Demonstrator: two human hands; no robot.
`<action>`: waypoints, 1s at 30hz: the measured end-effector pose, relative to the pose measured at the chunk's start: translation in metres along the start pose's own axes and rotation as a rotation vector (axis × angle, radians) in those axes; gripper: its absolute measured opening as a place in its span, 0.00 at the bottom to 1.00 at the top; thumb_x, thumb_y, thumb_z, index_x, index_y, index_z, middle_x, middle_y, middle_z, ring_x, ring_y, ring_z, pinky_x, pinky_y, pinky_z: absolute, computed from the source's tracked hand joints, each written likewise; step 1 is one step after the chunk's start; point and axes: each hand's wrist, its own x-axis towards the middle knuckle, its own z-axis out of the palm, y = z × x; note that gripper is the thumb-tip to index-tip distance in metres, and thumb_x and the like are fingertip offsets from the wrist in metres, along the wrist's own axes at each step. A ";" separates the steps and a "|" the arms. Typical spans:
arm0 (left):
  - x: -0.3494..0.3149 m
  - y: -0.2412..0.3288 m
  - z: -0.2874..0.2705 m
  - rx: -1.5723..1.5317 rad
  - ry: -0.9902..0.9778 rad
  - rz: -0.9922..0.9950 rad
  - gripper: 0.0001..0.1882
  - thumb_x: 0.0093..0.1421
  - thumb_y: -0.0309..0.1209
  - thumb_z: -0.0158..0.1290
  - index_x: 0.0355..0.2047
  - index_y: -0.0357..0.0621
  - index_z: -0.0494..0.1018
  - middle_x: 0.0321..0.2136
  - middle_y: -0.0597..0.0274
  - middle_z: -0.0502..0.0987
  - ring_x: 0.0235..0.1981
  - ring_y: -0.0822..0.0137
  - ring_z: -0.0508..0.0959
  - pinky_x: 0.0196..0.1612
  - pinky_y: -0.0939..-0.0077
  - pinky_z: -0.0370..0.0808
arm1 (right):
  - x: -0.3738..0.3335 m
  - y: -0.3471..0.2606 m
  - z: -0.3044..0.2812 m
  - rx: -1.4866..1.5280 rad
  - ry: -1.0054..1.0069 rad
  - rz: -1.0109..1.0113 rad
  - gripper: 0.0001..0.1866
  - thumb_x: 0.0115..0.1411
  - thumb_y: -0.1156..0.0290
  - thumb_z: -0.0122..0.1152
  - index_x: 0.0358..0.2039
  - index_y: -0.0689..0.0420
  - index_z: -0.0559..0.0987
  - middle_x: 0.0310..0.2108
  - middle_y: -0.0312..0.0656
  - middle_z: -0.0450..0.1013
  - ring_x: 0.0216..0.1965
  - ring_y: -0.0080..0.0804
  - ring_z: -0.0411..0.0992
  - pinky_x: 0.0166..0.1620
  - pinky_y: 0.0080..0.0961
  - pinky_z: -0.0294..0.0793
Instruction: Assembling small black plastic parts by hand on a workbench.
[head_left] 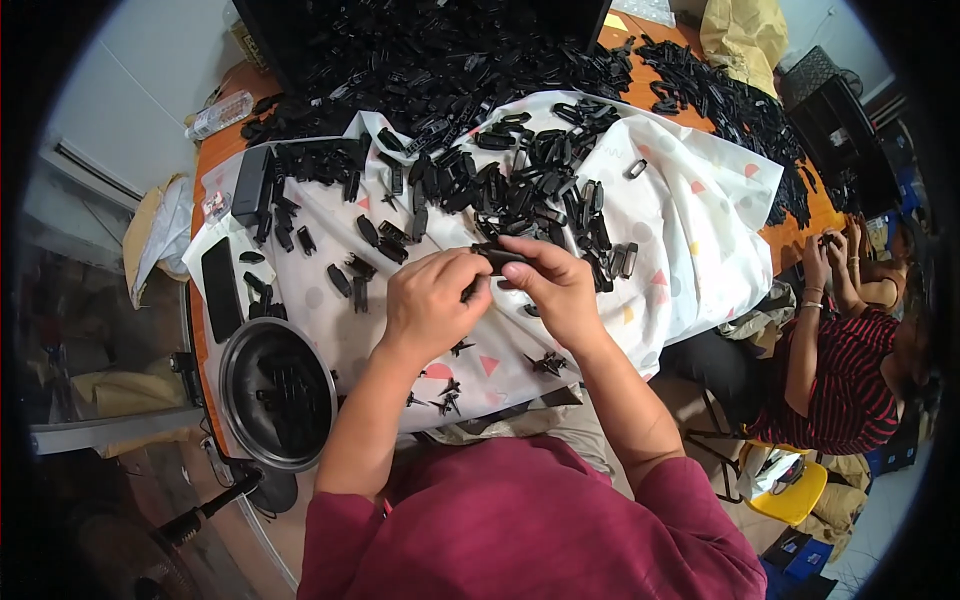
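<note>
L hand point(435, 300) & R hand point(553, 290) hold one blk part point(498, 258), w/ blk pile point(430, 75) nr far edge of desk point(790, 240).

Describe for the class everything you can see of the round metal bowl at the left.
The bowl is round and open at the top, with a smooth, shiny silver rim that looks like metal and a dark inside. Slender black pieces lie in it. It sits face up at the near left corner of the table, close to the near end of a flat black slab. Neither the left hand nor the right hand touches it. Its underside is hidden.
</note>
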 end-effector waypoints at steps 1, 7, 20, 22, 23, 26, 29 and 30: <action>-0.004 0.003 -0.001 0.004 0.002 -0.001 0.09 0.42 0.25 0.56 0.26 0.44 0.70 0.25 0.60 0.75 0.23 0.59 0.74 0.27 0.71 0.72 | -0.004 0.000 0.003 0.079 0.027 0.007 0.14 0.53 0.79 0.56 0.42 0.64 0.73 0.36 0.42 0.72 0.34 0.23 0.71 0.35 0.19 0.75; -0.030 0.022 0.013 -1.011 0.160 -0.862 0.17 0.52 0.28 0.56 0.41 0.36 0.69 0.30 0.66 0.74 0.27 0.78 0.71 0.30 0.83 0.69 | -0.021 0.005 0.024 0.602 0.226 0.150 0.13 0.52 0.81 0.55 0.41 0.64 0.71 0.36 0.44 0.71 0.32 0.31 0.73 0.34 0.25 0.79; -0.028 0.032 -0.020 -0.926 0.025 -0.611 0.16 0.51 0.23 0.55 0.41 0.35 0.68 0.33 0.62 0.73 0.34 0.75 0.72 0.39 0.83 0.69 | -0.031 -0.021 0.009 -0.361 0.034 -0.514 0.18 0.49 0.83 0.58 0.43 0.62 0.74 0.36 0.43 0.71 0.32 0.25 0.69 0.34 0.17 0.69; -0.031 0.031 -0.022 -0.890 -0.011 -0.644 0.16 0.51 0.23 0.55 0.41 0.34 0.70 0.35 0.62 0.73 0.35 0.75 0.72 0.40 0.83 0.68 | -0.032 -0.028 0.006 -0.586 0.010 -0.609 0.19 0.47 0.85 0.58 0.42 0.61 0.75 0.33 0.44 0.72 0.31 0.29 0.70 0.34 0.19 0.70; -0.031 0.030 -0.022 -0.793 0.012 -0.541 0.15 0.51 0.23 0.55 0.39 0.35 0.70 0.33 0.62 0.74 0.32 0.75 0.72 0.35 0.83 0.69 | -0.035 -0.033 0.006 -0.613 0.011 -0.579 0.20 0.45 0.87 0.58 0.41 0.60 0.75 0.31 0.44 0.72 0.30 0.31 0.69 0.31 0.21 0.69; -0.026 0.033 -0.026 -0.607 0.074 -0.353 0.13 0.49 0.23 0.56 0.37 0.35 0.72 0.30 0.58 0.75 0.28 0.70 0.74 0.32 0.81 0.70 | -0.038 -0.039 0.003 -0.696 -0.008 -0.607 0.20 0.43 0.87 0.59 0.40 0.59 0.75 0.30 0.43 0.72 0.27 0.31 0.68 0.28 0.22 0.67; -0.023 0.036 -0.033 -0.413 0.010 -0.216 0.13 0.47 0.24 0.57 0.35 0.37 0.73 0.30 0.54 0.76 0.30 0.62 0.76 0.34 0.75 0.71 | -0.040 -0.046 -0.003 -0.795 -0.037 -0.685 0.20 0.42 0.85 0.59 0.40 0.58 0.76 0.27 0.41 0.70 0.25 0.35 0.66 0.28 0.26 0.67; -0.024 0.035 -0.034 -0.413 0.008 -0.216 0.13 0.47 0.24 0.57 0.35 0.37 0.73 0.30 0.54 0.76 0.30 0.62 0.76 0.34 0.75 0.71 | -0.042 -0.047 -0.003 -0.794 -0.037 -0.685 0.20 0.42 0.85 0.59 0.40 0.58 0.76 0.27 0.41 0.70 0.25 0.35 0.66 0.28 0.26 0.67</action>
